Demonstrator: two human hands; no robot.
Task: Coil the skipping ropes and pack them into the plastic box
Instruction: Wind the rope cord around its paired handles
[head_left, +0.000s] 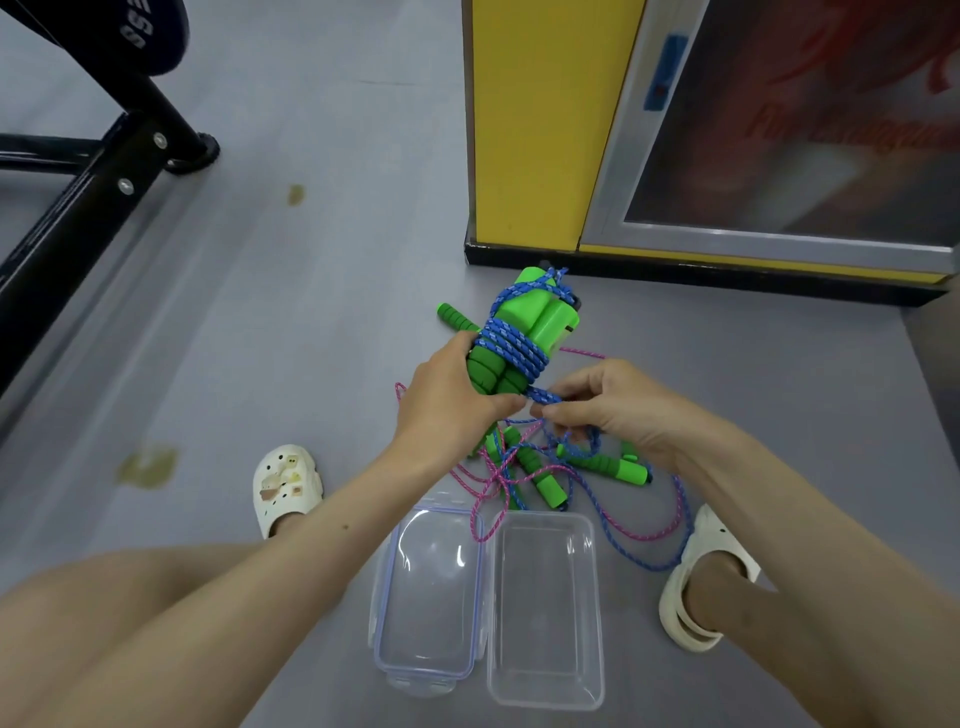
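My left hand (451, 397) grips a pair of green skipping-rope handles (540, 317) held together, with blue rope (511, 347) wound several times around them. My right hand (615, 408) pinches the loose end of that blue rope just right of the bundle. Below my hands a tangle of pink and blue ropes (524, 478) with more green handles (608, 465) lies on the floor. One more green handle (454, 317) pokes out behind the bundle. The clear plastic box (545, 610) stands open near my knees, with its clear lid (428, 592) lying beside it on the left.
I am crouched on a grey floor (311, 312), with white clogs on my left foot (284, 486) and right foot (701, 577). A yellow cabinet with a glass door (550, 130) stands close behind the ropes. A black metal equipment frame (98, 176) is at the far left.
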